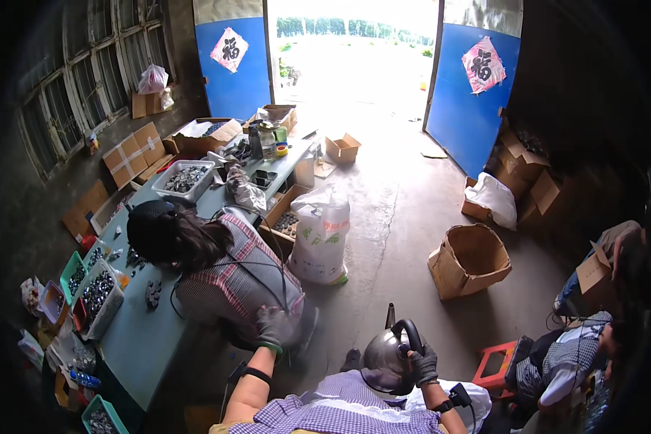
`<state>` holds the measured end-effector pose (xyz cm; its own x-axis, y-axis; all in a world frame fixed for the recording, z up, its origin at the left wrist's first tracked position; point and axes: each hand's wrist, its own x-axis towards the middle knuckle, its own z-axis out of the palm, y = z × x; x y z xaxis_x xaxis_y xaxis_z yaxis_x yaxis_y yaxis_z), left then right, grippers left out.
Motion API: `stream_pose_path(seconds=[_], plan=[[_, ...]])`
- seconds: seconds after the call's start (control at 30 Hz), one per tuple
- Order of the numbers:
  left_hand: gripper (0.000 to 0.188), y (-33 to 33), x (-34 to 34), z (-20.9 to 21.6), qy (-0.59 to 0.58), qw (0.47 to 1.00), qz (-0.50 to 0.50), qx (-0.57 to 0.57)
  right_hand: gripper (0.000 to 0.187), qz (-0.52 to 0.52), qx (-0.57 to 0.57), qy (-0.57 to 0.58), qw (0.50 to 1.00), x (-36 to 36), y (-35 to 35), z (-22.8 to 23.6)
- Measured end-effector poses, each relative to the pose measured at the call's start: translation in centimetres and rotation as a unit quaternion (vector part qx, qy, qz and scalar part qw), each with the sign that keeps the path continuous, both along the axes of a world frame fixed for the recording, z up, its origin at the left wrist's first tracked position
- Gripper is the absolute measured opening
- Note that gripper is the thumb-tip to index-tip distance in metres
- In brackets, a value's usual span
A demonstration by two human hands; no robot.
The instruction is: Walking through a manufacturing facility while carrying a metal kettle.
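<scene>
A shiny metal kettle [383,363] with a thin spout and a black handle hangs at my lower right front. My right hand [423,364], in a dark glove, is closed round the kettle's handle. On the left, my gloved left hand [271,327] is stretched out at the lower back of a co-worker [224,278]; its fingers look extended, and nothing shows in it. Whether it touches the co-worker's clothing is hard to tell. The co-worker wears a checked apron and bends over the long worktable [148,347].
Baskets of small dark parts, including a white basket [107,322], line the table. A full white sack [320,246] stands beyond the co-worker. An open cardboard box [470,264] sits on the floor ahead. At right are a red stool [493,365] and a seated person [564,358]. Blue doors stand open.
</scene>
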<state>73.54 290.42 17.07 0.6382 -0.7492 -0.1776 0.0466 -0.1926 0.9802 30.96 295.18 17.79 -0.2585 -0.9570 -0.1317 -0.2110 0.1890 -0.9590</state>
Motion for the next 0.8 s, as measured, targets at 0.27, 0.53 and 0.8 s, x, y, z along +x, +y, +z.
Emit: stream_pose_path(seconds=[0.27,0.53,0.8], plan=[[0.015,-8.1,-2.7,-1.8,-0.344,0.923,0.162,0.052,0.024,0.046,-0.003,0.041,0.998,-3.2,-24.6,0.9],[0.029,-34.7,-10.0,0.7,-0.336,0.929,0.155,-0.01,0.023,0.106,0.0,-0.007,0.994,-4.5,-49.8,4.3],[0.018,-56.4,-16.5,-3.4,-0.2,0.954,0.171,0.143,0.049,0.275,-0.019,-0.095,0.957,-5.3,-75.5,1.2]])
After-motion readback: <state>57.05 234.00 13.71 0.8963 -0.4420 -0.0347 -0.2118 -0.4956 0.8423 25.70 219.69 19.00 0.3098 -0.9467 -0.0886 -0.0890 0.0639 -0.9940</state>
